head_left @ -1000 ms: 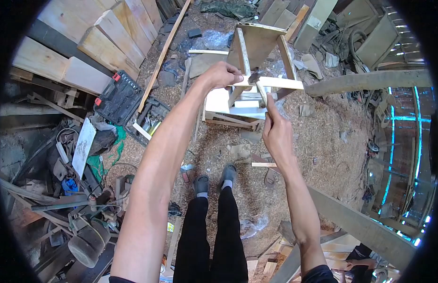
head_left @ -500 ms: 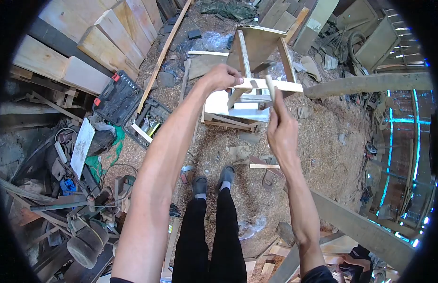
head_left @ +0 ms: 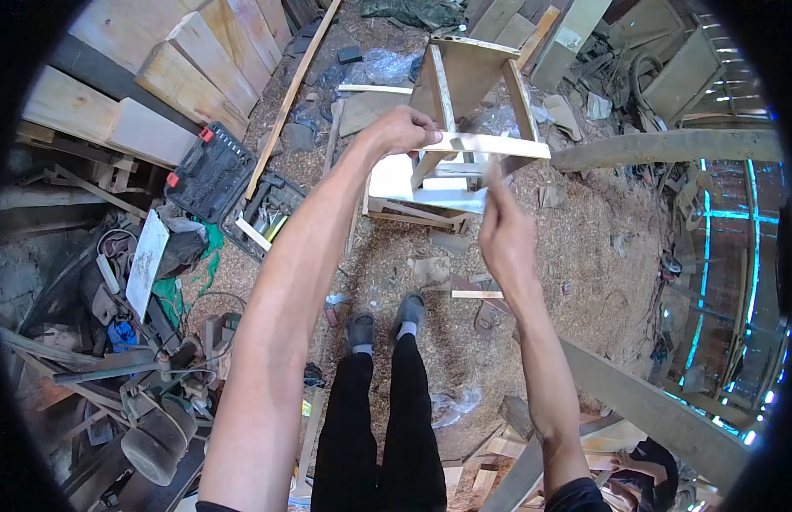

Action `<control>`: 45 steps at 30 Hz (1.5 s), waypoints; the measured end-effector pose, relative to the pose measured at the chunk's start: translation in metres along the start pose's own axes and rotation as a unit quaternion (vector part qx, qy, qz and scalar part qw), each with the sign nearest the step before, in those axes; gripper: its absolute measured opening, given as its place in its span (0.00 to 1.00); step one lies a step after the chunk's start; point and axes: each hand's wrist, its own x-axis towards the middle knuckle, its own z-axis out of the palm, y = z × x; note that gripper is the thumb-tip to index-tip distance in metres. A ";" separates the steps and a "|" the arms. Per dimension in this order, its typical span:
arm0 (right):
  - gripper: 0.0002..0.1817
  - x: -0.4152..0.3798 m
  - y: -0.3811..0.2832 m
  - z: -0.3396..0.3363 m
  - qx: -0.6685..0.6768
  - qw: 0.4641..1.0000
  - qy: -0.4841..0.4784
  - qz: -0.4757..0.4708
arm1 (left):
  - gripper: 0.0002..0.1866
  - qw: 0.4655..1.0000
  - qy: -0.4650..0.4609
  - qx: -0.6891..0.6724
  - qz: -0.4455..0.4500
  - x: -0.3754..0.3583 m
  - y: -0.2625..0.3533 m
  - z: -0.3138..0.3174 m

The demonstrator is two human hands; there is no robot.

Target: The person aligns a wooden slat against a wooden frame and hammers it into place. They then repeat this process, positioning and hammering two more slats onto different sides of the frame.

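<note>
A wooden frame like a small stool or stand (head_left: pixel 443 94) has a pale wood strip (head_left: pixel 498 147) lying across its near side. My left hand (head_left: pixel 400 132) is closed at the strip's left end, thumb and fingers gripping it. Below and right of the strip, my right hand (head_left: pixel 508 235) is wrapped around the handle of a hammer (head_left: pixel 496 177). Motion smears the hammer, and its head is hard to make out near the strip. Under the frame sits a pale board-topped wooden piece (head_left: pixel 391 183).
An open black tool case (head_left: pixel 210 166) lies to the left, beside a long wood strip (head_left: pixel 293 98). Planks (head_left: pixel 195 77) lean at upper left. A machine (head_left: pixel 161 435) stands lower left. A beam (head_left: pixel 660 154) juts in from the right. Another person (head_left: pixel 643 474) is at lower right.
The hammer has swung down from above the strip, and my right hand has dipped slightly. My left hand stays at the strip's left end, moved up a little.
</note>
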 end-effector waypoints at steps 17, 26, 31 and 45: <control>0.20 0.053 0.004 -0.061 0.061 0.982 -0.104 0.148 | 0.16 1.000 0.015 -0.010 0.011 0.004 -0.003 0.000; 0.21 0.065 0.009 -0.067 0.022 0.991 -0.122 0.050 | 0.16 0.999 0.006 -0.036 -0.001 0.008 -0.006 0.000; 0.21 0.060 0.016 -0.064 -0.052 0.984 -0.168 -0.016 | 0.16 0.999 0.021 -0.023 -0.012 0.000 0.000 0.000; 0.28 0.033 0.024 -0.039 -0.012 0.995 -0.024 -0.097 | 0.21 0.999 0.038 0.025 0.012 -0.004 -0.010 0.004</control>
